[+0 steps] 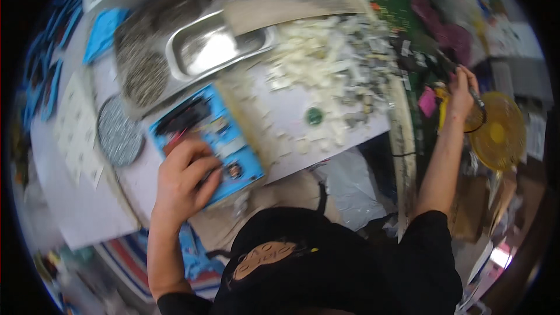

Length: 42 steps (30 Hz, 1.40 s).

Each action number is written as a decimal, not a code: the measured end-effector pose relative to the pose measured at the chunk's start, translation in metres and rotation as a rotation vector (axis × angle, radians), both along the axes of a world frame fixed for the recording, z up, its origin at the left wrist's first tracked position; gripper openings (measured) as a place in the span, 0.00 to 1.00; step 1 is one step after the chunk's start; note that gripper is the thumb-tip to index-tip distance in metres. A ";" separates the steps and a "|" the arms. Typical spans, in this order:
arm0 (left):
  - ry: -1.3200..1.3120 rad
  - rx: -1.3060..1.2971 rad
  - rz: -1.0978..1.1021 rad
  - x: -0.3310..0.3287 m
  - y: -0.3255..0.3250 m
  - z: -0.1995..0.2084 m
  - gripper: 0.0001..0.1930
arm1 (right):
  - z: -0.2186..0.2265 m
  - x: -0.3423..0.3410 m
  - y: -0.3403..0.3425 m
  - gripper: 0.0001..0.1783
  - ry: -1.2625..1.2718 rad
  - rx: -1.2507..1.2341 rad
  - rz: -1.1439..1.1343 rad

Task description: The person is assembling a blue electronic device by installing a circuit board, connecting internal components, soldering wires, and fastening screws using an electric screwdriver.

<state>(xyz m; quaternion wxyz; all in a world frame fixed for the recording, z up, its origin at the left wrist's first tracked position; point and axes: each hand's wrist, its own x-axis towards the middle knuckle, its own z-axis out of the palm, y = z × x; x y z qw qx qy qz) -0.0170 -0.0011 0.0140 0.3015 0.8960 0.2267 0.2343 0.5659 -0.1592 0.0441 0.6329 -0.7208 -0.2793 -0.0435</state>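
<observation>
The casing (251, 161) is bright blue, the sleeves (436, 251) black

The metal tray (209, 46) looks glossy, the blue casing (251, 164) smooth plastic.

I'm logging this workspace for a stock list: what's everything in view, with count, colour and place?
table: 1, whitish, centre
casing: 1, blue, table's near edge
large tray: 1, grey, upper left
small tray: 1, silver, on large tray
cardboard sheet: 1, brown, top centre
small pieces: many, white and grey, table's right
small disc: 1, green, among small pieces
large disc: 1, grey, left of casing
patterned sheet: 1, white, table's left
packet: 1, blue, upper left
plastic bag: 1, clear, below table
dish: 1, yellow, far right
slender tool: 1, dark, right side
surrounding clutter: too blurred to count, mixed, edges
shirt: 1, black, bottom
left grip: 1, bare, over casing
right grip: 1, bare, around slender tool
</observation>
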 end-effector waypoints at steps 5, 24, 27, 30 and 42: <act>-0.106 -0.202 0.122 -0.015 -0.003 0.004 0.16 | -0.040 0.057 -0.027 0.23 0.527 0.058 0.171; -0.107 0.225 0.289 0.007 0.008 -0.004 0.15 | -0.013 -0.357 0.143 0.16 -0.437 -0.676 1.102; -0.081 0.264 0.286 0.007 0.010 -0.005 0.16 | -0.008 -0.362 0.146 0.14 -0.570 -0.741 1.116; -0.079 0.303 0.277 0.009 0.010 -0.009 0.15 | -0.004 -0.369 0.146 0.12 -0.658 -0.760 1.065; 0.016 0.381 0.315 0.011 0.003 -0.013 0.13 | -0.001 -0.361 0.167 0.13 -0.292 -1.047 1.182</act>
